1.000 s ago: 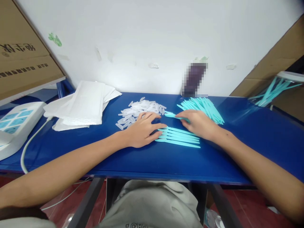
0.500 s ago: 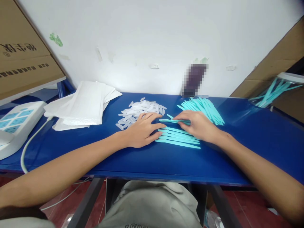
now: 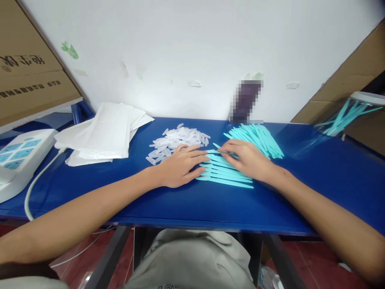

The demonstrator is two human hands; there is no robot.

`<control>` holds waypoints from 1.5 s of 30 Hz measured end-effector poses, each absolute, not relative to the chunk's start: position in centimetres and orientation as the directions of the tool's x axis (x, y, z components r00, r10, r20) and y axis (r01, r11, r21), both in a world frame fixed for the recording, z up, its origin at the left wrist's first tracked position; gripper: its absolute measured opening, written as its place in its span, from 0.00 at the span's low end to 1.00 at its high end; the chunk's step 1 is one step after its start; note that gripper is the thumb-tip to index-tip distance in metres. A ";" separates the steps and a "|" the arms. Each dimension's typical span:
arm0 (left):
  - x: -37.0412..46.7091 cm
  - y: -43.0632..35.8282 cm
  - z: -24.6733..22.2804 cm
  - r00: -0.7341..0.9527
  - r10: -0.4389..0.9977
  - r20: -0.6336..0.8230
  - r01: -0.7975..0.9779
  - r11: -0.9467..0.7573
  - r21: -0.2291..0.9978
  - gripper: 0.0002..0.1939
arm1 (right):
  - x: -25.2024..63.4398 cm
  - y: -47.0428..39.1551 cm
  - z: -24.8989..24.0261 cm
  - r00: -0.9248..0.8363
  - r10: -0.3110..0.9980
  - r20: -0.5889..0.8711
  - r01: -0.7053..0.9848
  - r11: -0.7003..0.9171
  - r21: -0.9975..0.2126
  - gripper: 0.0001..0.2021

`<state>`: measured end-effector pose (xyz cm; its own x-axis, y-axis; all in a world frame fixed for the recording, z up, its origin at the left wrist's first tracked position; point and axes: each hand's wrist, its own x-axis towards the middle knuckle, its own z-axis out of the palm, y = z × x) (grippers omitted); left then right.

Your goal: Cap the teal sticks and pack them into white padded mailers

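Observation:
Slim turquoise eyebrow razors [image 3: 225, 180] lie side by side in a row on the blue table, their left ends fanned toward my left hand. My left hand [image 3: 182, 165] rests flat and open, its spread fingertips touching those left ends. With thumb and fingers pinched, my right hand [image 3: 245, 158] holds a turquoise razor at the far side of the row, and its fingers cover much of that razor. Behind my right hand lies a loose pile of similar turquoise razors [image 3: 264, 140]. A heap of small translucent caps [image 3: 183, 137] sits just beyond my left hand.
White padded envelopes [image 3: 111, 132] are stacked at the left, near a white power strip [image 3: 27, 156] with its cable. A clear container [image 3: 355, 116] of turquoise razors lies at the right. Cardboard boxes [image 3: 33, 68] stand at the sides; a white wall is behind.
My right hand has shifted slightly left and brought the razor down to the far side of the row, by my left fingertips. My left hand has stayed nearly still.

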<state>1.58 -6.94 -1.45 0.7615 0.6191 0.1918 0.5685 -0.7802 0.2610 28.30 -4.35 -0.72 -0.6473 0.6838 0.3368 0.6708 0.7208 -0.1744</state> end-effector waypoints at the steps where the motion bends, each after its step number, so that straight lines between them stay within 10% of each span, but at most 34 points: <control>1: 1.6 -6.9 -1.4 0.763 0.618 0.189 0.567 -0.781 0.262 0.23 | 28.5 -4.2 -0.9 -0.632 0.696 0.340 0.697 0.703 -0.142 0.17; 45: 1.6 -6.8 -1.4 0.728 0.685 0.018 0.655 -0.704 0.275 0.33 | 28.8 -3.7 -1.3 -0.581 0.765 0.279 0.748 0.636 -0.187 0.17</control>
